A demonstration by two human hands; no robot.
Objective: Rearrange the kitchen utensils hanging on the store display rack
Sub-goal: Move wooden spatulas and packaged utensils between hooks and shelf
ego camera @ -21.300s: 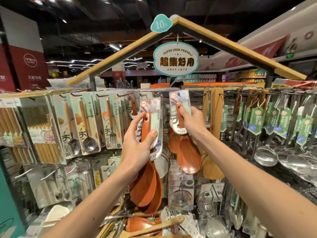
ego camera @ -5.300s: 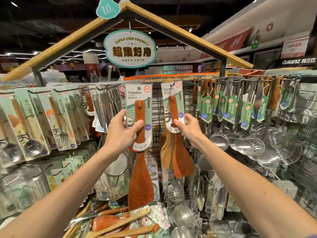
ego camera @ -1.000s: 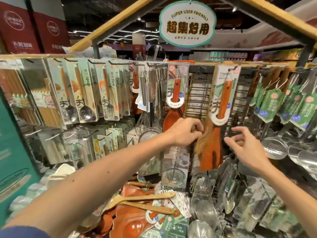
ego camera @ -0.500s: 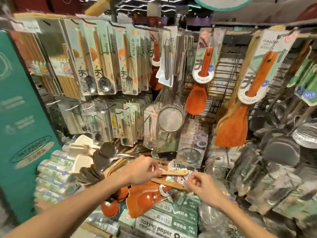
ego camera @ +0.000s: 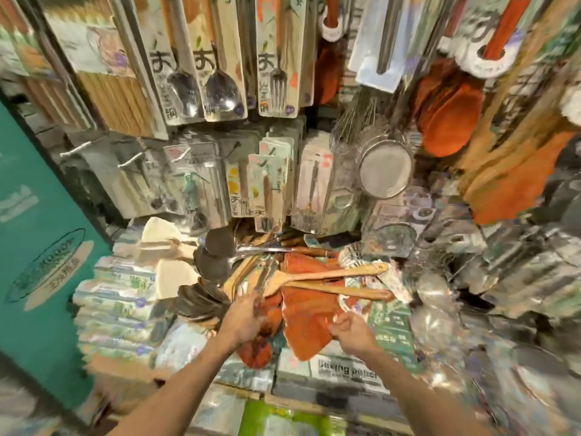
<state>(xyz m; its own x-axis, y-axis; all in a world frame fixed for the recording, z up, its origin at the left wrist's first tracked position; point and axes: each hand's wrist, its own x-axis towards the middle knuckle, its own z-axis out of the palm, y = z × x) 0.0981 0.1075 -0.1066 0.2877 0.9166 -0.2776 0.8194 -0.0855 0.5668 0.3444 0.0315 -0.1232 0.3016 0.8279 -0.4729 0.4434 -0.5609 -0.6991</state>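
The view is blurred. On the low shelf lies a heap of loose utensils: a red-brown wooden turner [ego camera: 305,316], red-brown spoons [ego camera: 255,352] and two pale wooden spatulas [ego camera: 333,274] lying across them. My left hand [ego camera: 243,320] reaches into the heap over the spoons, its fingers curled; whether it grips anything is lost in the blur. My right hand [ego camera: 349,332] pinches the turner's right edge. On the display rack above hang carded steel spoons [ego camera: 185,77], a carded fork [ego camera: 277,77], a red-brown spoon [ego camera: 449,121] and a red-brown turner [ego camera: 518,184].
A mesh strainer [ego camera: 385,165] and whisks hang just above the heap. Black ladles [ego camera: 217,250] and pale scrapers [ego camera: 163,243] lie to the left. A teal panel [ego camera: 41,247] closes off the left side. Baking paper boxes [ego camera: 345,372] line the shelf front. Steel utensils crowd the right.
My head has tipped further down toward the low shelf. Both hands have dropped from the hanging turners into the heap, and the right hand now has the loose turner's edge.
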